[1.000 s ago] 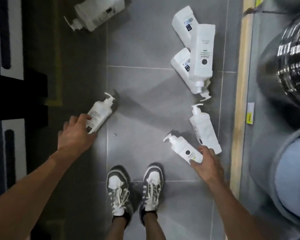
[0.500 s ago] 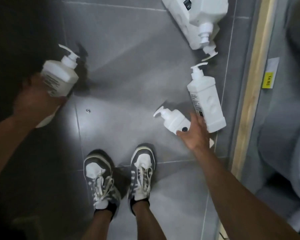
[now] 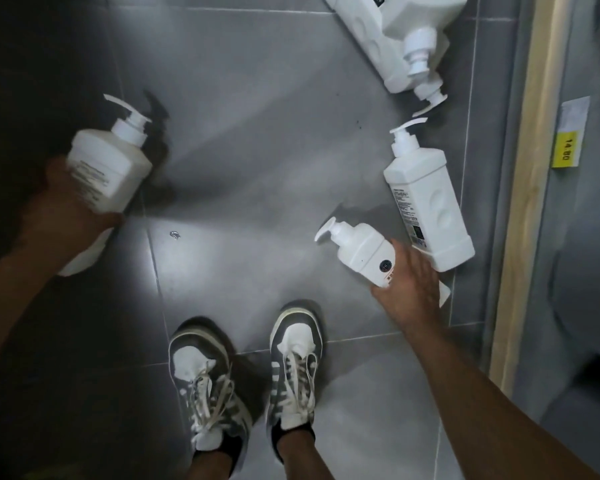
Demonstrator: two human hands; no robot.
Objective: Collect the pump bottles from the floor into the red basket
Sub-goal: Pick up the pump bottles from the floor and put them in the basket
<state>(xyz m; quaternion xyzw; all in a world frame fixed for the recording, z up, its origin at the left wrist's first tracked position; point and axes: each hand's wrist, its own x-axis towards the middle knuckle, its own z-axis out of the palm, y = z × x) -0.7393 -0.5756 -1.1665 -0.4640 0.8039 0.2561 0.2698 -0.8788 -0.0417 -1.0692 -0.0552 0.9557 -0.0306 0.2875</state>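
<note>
My left hand [image 3: 58, 211] grips a white pump bottle [image 3: 110, 164] by its lower half and holds it above the grey floor at the left, pump pointing up. My right hand [image 3: 409, 289] lies over the base of a small round white pump bottle [image 3: 359, 249] on the floor, fingers and thumb wrapped round it. A taller square pump bottle [image 3: 426, 199] lies just right of it, touching my fingers. Two or more large white bottles [image 3: 392, 39] lie stacked at the top. The red basket is out of view.
My two sneakers [image 3: 250, 375] stand on the grey tiles between my arms. A pale wooden strip [image 3: 530, 202] and a grey shelf base with a yellow price tag [image 3: 565, 148] run along the right. A small metal bit [image 3: 175, 234] lies on the floor.
My left hand has lifted its bottle off the floor and up to the left. My right hand has moved further over the small bottle's base. The view has dropped closer to the floor.
</note>
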